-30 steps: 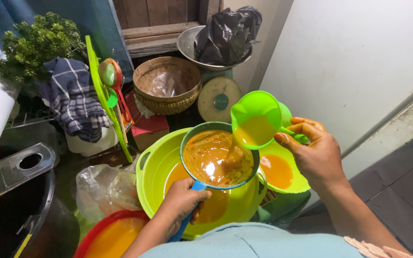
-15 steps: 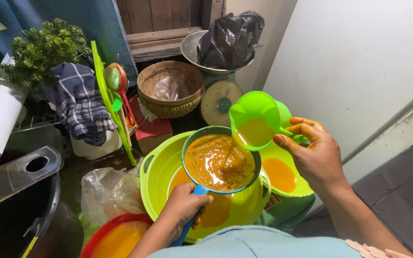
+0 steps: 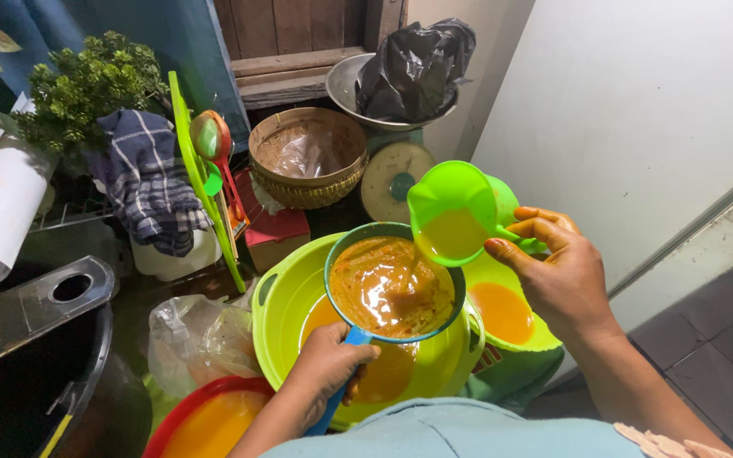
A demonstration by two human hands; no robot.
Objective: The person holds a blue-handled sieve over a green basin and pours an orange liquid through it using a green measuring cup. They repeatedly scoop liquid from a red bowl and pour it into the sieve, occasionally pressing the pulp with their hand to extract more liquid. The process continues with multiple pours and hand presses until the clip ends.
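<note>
My left hand (image 3: 326,371) grips the blue handle of a round strainer (image 3: 394,290) full of orange pulp, held over a large lime-green basin (image 3: 286,297) with orange liquid in it. My right hand (image 3: 557,276) holds a green scoop (image 3: 456,212) by its handle, tilted toward the strainer, and a thin stream of orange liquid runs from the scoop into the strainer. Just right of the basin sits a smaller green bowl (image 3: 506,314) holding more orange liquid.
A red bowl (image 3: 201,421) of orange liquid sits at the lower left beside a clear plastic bag (image 3: 197,339). Behind are a woven basket (image 3: 307,157), a kitchen scale (image 3: 392,178) with a metal bowl and black bag (image 3: 413,68), a checked cloth (image 3: 150,182), green herbs (image 3: 86,85).
The scoop has tipped further and liquid now pours into the strainer. Both hands stay in nearly the same place; the view has shifted slightly.
</note>
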